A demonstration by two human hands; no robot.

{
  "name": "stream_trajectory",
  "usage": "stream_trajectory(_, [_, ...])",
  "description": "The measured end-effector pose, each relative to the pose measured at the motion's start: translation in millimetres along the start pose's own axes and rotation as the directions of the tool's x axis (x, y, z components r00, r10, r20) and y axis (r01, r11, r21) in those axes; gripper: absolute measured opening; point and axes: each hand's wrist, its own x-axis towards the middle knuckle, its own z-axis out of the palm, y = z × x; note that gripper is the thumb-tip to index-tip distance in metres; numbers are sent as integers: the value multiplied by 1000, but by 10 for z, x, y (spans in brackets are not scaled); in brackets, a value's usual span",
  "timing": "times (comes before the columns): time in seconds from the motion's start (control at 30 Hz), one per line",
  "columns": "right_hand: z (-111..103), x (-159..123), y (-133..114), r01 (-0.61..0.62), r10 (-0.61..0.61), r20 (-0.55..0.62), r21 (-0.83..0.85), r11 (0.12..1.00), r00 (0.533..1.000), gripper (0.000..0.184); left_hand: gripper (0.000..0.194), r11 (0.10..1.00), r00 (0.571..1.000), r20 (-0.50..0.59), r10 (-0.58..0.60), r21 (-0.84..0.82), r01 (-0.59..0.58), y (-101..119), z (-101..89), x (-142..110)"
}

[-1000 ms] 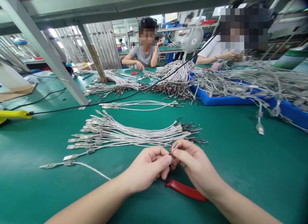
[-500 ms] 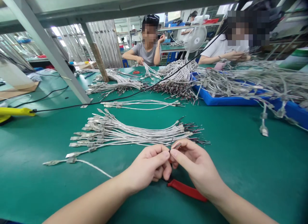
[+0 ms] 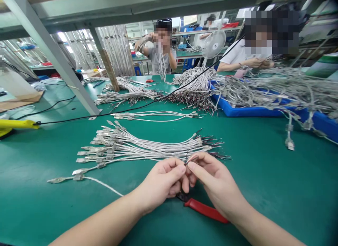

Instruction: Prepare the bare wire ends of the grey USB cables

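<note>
My left hand (image 3: pixel 166 180) and my right hand (image 3: pixel 215 179) meet over the table's near middle, each with thumb and fingers pinched on thin dark wire ends (image 3: pixel 186 157). These seem to belong to a white USB cable (image 3: pixel 101 183), whose middle runs out of sight behind my left forearm. Its flat plug and clear bead lie at the left. Just below my fingers rests a red-handled hand tool (image 3: pixel 207 210), its dark head partly hidden by my left hand. Beyond my hands lies a bundle of similar white cables (image 3: pixel 153 143), plugs left and stripped dark ends right.
A few cables (image 3: pixel 158 114) lie behind the bundle. Larger cable heaps (image 3: pixel 196 80) and blue trays (image 3: pixel 237 111) full of cables stand farther back. A black cord (image 3: pixel 126 108) crosses the table from a yellow-handled tool (image 3: pixel 18 123). Two co-workers sit opposite; a metal frame spans overhead.
My hands have barely shifted, still pinching the wire ends. The co-worker opposite has lifted a bunch of white cables from the table to head height.
</note>
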Motion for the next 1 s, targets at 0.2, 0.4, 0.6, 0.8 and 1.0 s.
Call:
stream_trajectory(0.2, [25,-2,-18,-19,19,9,26,999,1000,24,31,988,987,-133,87,136,-68,-32,26,23])
stream_trajectory(0.4, [13,-10,-17,-1,1,-1,8,1000,1000,24,24,979,977,-157,145,165,-119,-45,76,1])
stream_trajectory(0.6, [-13,5,11,61,-63,-20,-97,993,998,29,14,952,963,-169,209,259,-161,-76,79,-11])
stream_trajectory(0.8, [-71,45,79,68,-70,-6,-191,979,998,33,12,897,936,-197,292,396,-197,-101,58,2])
stream_trajectory(1.0, [-58,4,63,120,-125,-11,-221,968,992,29,14,843,919,-213,331,505,-187,-126,37,-16])
